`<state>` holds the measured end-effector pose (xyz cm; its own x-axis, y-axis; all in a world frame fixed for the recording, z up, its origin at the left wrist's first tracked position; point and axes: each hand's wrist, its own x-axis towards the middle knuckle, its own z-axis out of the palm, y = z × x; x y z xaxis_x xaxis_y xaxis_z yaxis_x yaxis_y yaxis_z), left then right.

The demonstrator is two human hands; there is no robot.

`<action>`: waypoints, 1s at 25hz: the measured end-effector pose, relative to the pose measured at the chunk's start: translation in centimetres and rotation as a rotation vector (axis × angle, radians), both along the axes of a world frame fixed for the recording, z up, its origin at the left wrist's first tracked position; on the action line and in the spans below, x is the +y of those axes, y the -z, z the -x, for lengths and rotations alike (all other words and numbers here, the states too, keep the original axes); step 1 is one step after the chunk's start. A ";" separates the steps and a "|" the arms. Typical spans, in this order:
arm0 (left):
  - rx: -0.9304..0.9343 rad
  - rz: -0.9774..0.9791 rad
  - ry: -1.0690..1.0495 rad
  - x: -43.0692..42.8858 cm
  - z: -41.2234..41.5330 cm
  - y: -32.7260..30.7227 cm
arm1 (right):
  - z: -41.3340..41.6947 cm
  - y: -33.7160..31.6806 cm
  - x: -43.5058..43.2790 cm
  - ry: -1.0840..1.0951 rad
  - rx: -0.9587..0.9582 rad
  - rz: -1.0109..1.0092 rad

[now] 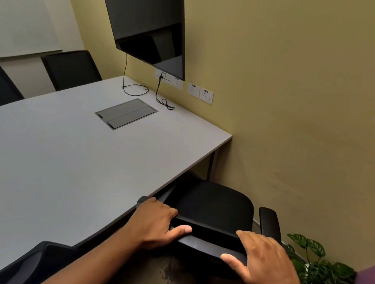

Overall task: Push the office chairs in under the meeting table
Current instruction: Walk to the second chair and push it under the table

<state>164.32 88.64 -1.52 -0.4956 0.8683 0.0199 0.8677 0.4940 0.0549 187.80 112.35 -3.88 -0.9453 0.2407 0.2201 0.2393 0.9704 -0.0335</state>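
both hands (156,222) grip the chair (212,205) backrest's top edge.

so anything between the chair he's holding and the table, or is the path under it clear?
Nothing visible blocks it. Both hands, left hand and right hand, grip the top of the chair backrest; the seat already meets the table edge. The table leg stands beyond the seat. The space under the table is hidden.

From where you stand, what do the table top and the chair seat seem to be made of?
The table top looks like matte grey laminate: flat, even colour, thin dark edge. The chair seat seems black woven fabric, dull and without shine. The backrest top under both hands looks like smooth hard plastic, faintly glossy.
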 end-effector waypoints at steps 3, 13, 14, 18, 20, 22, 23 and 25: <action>0.005 0.047 0.003 0.0 -1.5 -0.2 | 0.0 -0.1 2.5 -0.086 0.057 -0.059; -0.077 -0.010 -0.240 0.0 -3.8 1.1 | 5.5 -0.7 10.1 -0.278 -0.044 0.064; -0.054 -0.011 -0.292 0.2 -3.9 1.2 | 6.5 -0.7 10.6 -0.290 -0.029 0.063; -0.046 0.005 -0.462 1.9 -3.8 1.3 | 10.3 -0.5 12.6 -0.299 0.020 0.062; -0.056 0.003 -0.458 2.4 -3.0 1.2 | 12.1 -0.5 13.5 -0.295 0.026 0.046; -0.060 -0.012 -0.437 2.4 -2.1 1.2 | 13.8 -0.3 14.1 -0.311 0.032 0.033; -0.059 -0.024 -0.438 2.4 -1.7 1.2 | 14.5 -0.2 14.5 -0.320 0.033 0.036; -0.039 -0.050 -0.466 3.0 -1.0 1.5 | 16.3 -0.2 15.5 -0.337 0.036 0.044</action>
